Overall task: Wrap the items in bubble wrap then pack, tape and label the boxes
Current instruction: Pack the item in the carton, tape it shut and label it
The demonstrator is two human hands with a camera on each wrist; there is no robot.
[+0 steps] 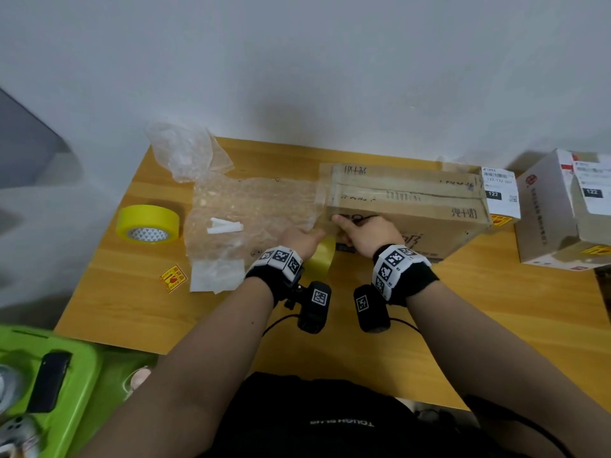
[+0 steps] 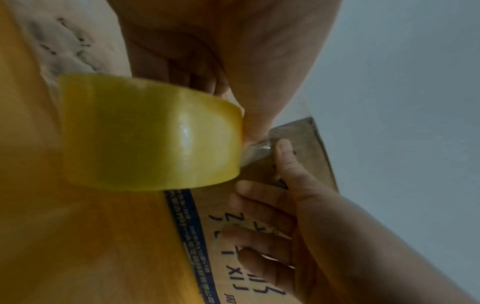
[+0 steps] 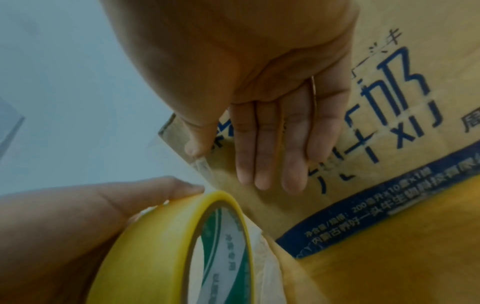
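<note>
A long brown cardboard box (image 1: 406, 206) lies on the wooden table (image 1: 132, 309), its top seam covered with clear tape. My left hand (image 1: 302, 241) grips a yellow roll of tape (image 1: 322, 256) at the box's near left corner. A short clear strip (image 2: 255, 153) runs from the roll (image 2: 150, 133) to that corner. My right hand (image 1: 363, 233) lies flat on the printed front face (image 3: 389, 144), fingers (image 3: 270, 144) straight, the thumb (image 3: 197, 139) pressing the strip's end (image 3: 201, 166) at the edge. In the right wrist view my left thumb (image 3: 155, 191) rests on the roll (image 3: 166, 246).
A flat sheet of bubble wrap (image 1: 251, 206) with white pieces (image 1: 224, 225) lies left of the box, and a crumpled piece (image 1: 185, 150) lies behind it. A second yellow roll (image 1: 148, 223), a fragile sticker (image 1: 173, 278) and white paper (image 1: 215, 276) sit left. Labelled boxes (image 1: 555, 209) stand right; a green bin (image 1: 79, 365) is below left.
</note>
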